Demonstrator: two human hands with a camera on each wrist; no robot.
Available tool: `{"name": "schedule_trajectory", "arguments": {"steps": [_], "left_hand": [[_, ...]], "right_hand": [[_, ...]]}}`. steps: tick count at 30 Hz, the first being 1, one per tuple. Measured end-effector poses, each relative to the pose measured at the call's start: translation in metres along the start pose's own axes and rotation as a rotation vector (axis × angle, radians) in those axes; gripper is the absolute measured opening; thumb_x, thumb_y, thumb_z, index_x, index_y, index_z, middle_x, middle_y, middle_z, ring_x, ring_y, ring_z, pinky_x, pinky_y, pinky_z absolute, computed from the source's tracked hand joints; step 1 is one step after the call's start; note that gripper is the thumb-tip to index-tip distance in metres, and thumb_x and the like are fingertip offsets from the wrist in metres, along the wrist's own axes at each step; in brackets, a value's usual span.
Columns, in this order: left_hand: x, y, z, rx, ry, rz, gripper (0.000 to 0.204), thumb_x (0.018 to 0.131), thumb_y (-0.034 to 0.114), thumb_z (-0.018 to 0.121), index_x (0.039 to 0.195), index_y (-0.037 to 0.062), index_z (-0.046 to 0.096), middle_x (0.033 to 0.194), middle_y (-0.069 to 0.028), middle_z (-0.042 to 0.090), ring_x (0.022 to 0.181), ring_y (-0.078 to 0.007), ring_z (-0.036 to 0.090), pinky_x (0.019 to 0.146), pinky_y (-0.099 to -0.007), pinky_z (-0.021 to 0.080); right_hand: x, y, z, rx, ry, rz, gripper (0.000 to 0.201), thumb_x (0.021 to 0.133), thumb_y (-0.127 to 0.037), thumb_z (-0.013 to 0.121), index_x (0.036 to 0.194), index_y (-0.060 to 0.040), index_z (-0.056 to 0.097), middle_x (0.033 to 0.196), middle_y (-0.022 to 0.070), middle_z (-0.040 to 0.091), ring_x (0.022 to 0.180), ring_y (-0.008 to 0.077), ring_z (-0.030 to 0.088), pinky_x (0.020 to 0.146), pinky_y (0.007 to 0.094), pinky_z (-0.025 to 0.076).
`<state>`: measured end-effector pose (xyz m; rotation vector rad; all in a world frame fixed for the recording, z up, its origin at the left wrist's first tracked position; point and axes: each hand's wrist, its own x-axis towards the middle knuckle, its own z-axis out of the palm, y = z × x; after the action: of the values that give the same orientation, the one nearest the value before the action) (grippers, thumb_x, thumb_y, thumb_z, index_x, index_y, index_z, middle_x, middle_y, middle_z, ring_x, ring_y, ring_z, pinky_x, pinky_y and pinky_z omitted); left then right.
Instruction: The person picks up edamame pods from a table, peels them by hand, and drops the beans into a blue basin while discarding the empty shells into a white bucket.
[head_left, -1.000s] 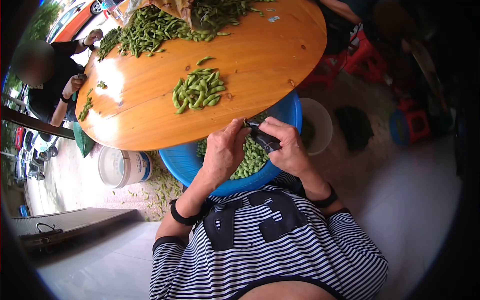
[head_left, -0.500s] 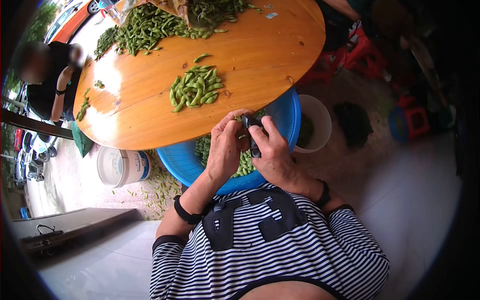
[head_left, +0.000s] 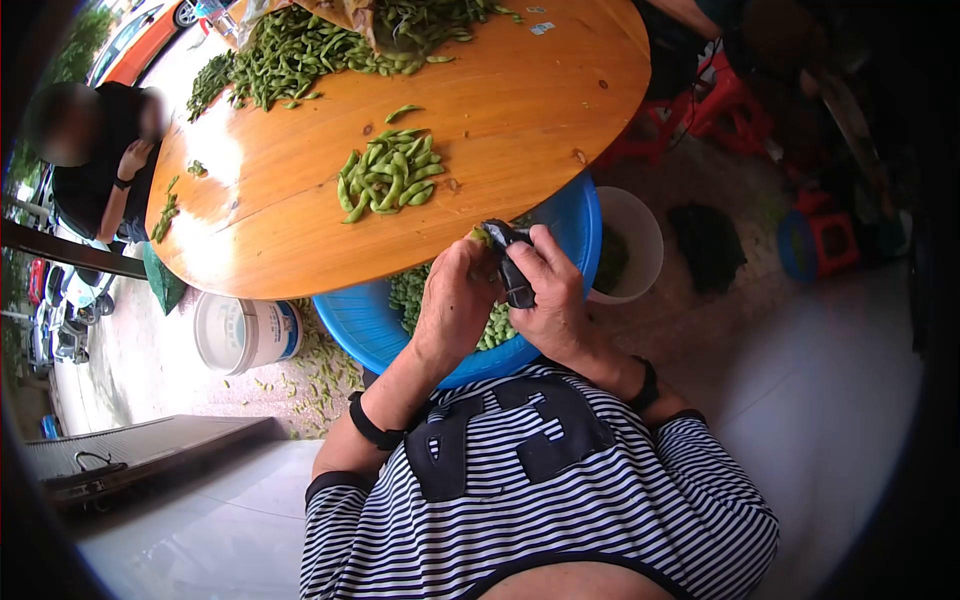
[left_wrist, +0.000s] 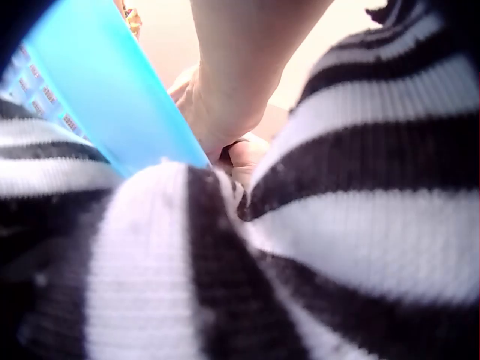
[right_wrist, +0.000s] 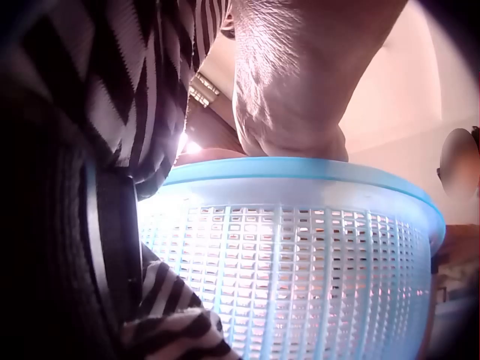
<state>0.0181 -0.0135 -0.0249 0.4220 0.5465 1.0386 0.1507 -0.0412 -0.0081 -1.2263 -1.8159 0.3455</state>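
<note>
Over the blue basket, both hands meet close to the table's near edge. My left hand pinches a green bean pod, most of it hidden by the fingers. A dark, stubby hand tool is gripped in my right hand, its tip right at the pod; its exact kind cannot be told. Below them, shelled green beans lie in the basket. The right wrist view shows the basket's slotted wall with a forearm above it. Striped cloth fills much of the left wrist view.
On the wooden table lie a small pile of pods and a large heap farther back. A white bucket stands left of the basket, a pale tub to its right. Another person sits at the left.
The right hand has turned and drawn closer to the left, bringing the dark tool more upright against the pod. The other person at the left has raised a hand from the table.
</note>
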Motion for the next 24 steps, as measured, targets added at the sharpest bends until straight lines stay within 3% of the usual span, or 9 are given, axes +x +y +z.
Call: {"name": "schedule_trajectory", "arguments": {"steps": [3,7,10,13,15,16,19,22,24], "left_hand": [[-0.007,0.017,0.01,0.339,-0.017,-0.054,0.023,0.099,0.017,0.04,0.099,0.0005,0.056,0.082,-0.0012,0.057,0.065,-0.0065,0.046,0.057,-0.022,0.037],[-0.01,0.03,0.001,0.481,-0.014,-0.141,0.025,0.101,0.02,0.042,0.097,0.0006,0.057,0.078,0.0003,0.056,0.06,-0.0047,0.042,0.051,-0.021,0.033],[-0.011,0.035,-0.001,0.578,-0.054,-0.159,0.025,0.102,0.021,0.043,0.096,0.0009,0.057,0.078,0.0,0.056,0.058,-0.005,0.039,0.049,-0.0204,0.032],[-0.009,0.029,-0.005,0.595,-0.091,-0.14,0.025,0.101,0.021,0.044,0.095,0.0007,0.058,0.075,-0.0001,0.054,0.056,-0.0053,0.037,0.049,-0.0204,0.031],[-0.01,0.025,0.001,0.447,0.008,-0.143,0.021,0.099,0.016,0.044,0.095,0.0006,0.058,0.071,-0.0006,0.053,0.055,-0.0059,0.038,0.049,-0.021,0.033],[-0.01,0.024,-0.002,0.448,0.009,-0.142,0.021,0.099,0.016,0.044,0.095,0.0006,0.058,0.071,-0.0006,0.053,0.055,-0.0059,0.038,0.049,-0.021,0.033],[-0.006,0.018,-0.016,0.445,-0.058,-0.062,0.02,0.094,0.01,0.044,0.097,-0.0016,0.06,0.069,-0.0005,0.052,0.058,-0.0074,0.043,0.052,-0.0224,0.039],[-0.011,0.024,-0.013,1.143,-0.226,0.185,0.021,0.088,0.0,0.052,0.104,-0.004,0.065,0.079,-0.0066,0.066,0.074,-0.0146,0.062,0.074,-0.0292,0.051],[-0.018,0.041,-0.006,1.263,-0.221,0.213,0.02,0.087,0.0,0.054,0.103,-0.0034,0.065,0.079,-0.0072,0.067,0.076,-0.0144,0.064,0.075,-0.0288,0.051]], "right_hand": [[0.003,0.004,-0.004,0.088,0.011,0.082,0.045,0.063,0.012,0.06,0.108,0.0017,0.06,0.09,0.014,0.053,0.076,0.031,0.057,0.063,0.0333,0.046],[0.009,0.014,-0.022,0.9,-0.259,0.562,0.033,0.074,0.013,0.047,0.101,0.0031,0.063,0.08,-0.0008,0.052,0.071,0.0073,0.05,0.061,0.0192,0.039],[0.004,0.029,-0.026,1.343,-0.36,0.724,0.032,0.073,0.013,0.046,0.099,0.003,0.063,0.081,-0.0028,0.053,0.071,0.0057,0.049,0.061,0.0183,0.038],[0.005,0.027,-0.023,1.298,-0.345,0.792,0.028,0.075,0.013,0.046,0.097,0.0041,0.062,0.078,0.0012,0.052,0.069,0.0095,0.049,0.059,0.0229,0.039],[0.008,0.013,-0.017,0.475,-0.17,0.251,0.026,0.075,0.011,0.048,0.098,0.0059,0.059,0.077,0.0079,0.05,0.068,0.0171,0.051,0.059,0.0281,0.041],[0.005,0.011,-0.013,0.393,-0.133,0.201,0.027,0.074,0.012,0.051,0.099,0.0067,0.058,0.078,0.0129,0.049,0.068,0.0242,0.051,0.061,0.0311,0.042],[0.002,0.005,-0.017,0.318,-0.121,0.171,0.029,0.071,0.013,0.053,0.099,0.0066,0.058,0.08,0.0126,0.049,0.068,0.0254,0.051,0.062,0.0306,0.042],[0.006,0.013,-0.035,0.245,-0.015,0.164,0.026,0.071,0.012,0.054,0.096,0.0061,0.058,0.08,0.0123,0.051,0.07,0.0274,0.053,0.063,0.0302,0.042],[0.007,0.023,-0.068,-0.001,0.058,0.213,0.026,0.072,0.011,0.053,0.097,0.0051,0.059,0.082,0.0137,0.053,0.072,0.0301,0.055,0.065,0.0317,0.043]]}}
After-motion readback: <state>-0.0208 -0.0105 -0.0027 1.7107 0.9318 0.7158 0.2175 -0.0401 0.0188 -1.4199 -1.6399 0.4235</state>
